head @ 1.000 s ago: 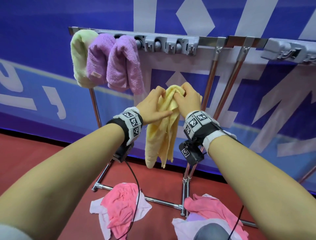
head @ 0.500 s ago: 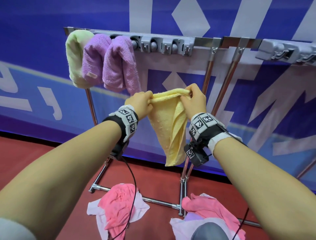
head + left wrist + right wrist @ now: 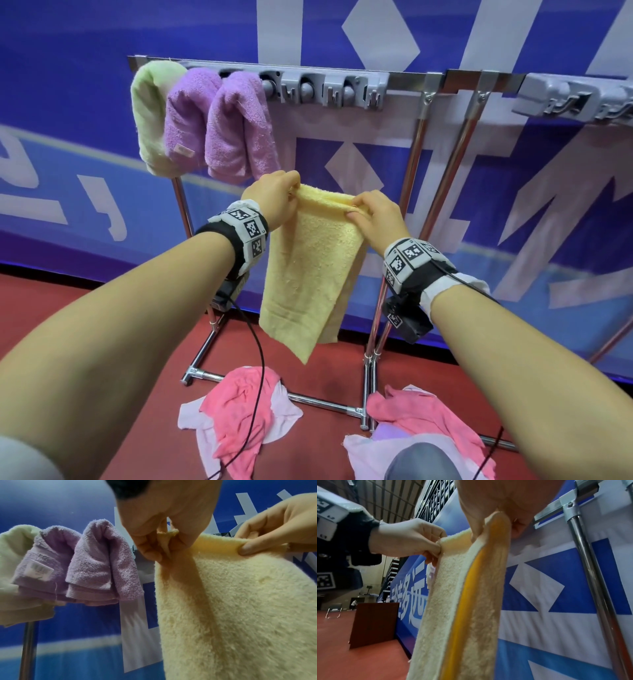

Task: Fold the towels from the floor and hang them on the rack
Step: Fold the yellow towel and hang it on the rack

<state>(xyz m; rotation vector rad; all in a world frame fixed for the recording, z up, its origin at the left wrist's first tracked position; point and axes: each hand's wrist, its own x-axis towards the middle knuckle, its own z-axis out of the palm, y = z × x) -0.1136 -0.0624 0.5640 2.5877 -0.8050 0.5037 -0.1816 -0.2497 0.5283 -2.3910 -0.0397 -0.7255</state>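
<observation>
A yellow towel (image 3: pixel 310 274) hangs folded in the air in front of the rack (image 3: pixel 325 87). My left hand (image 3: pixel 274 198) pinches its top left corner and my right hand (image 3: pixel 371 216) pinches its top right corner, so the top edge stretches between them. The left wrist view shows the yellow towel (image 3: pixel 240 601) gathered between thumb and fingers of the left hand (image 3: pixel 163 543). In the right wrist view the yellow towel (image 3: pixel 467 601) hangs doubled from my right hand (image 3: pixel 494 523). On the rack's left end hang a green towel (image 3: pixel 150 113) and two purple towels (image 3: pixel 219 120).
Pink and white towels (image 3: pixel 239 411) lie in a heap on the red floor at the rack's foot; another pile (image 3: pixel 421 428) lies to the right. Grey hook clips (image 3: pixel 325 89) line the top bar. Behind stands a blue banner wall (image 3: pixel 513 205).
The hands moved apart from a bunched grip and spread the yellow towel's top edge. The towel now hangs flat and wider, and the hands sit slightly lower.
</observation>
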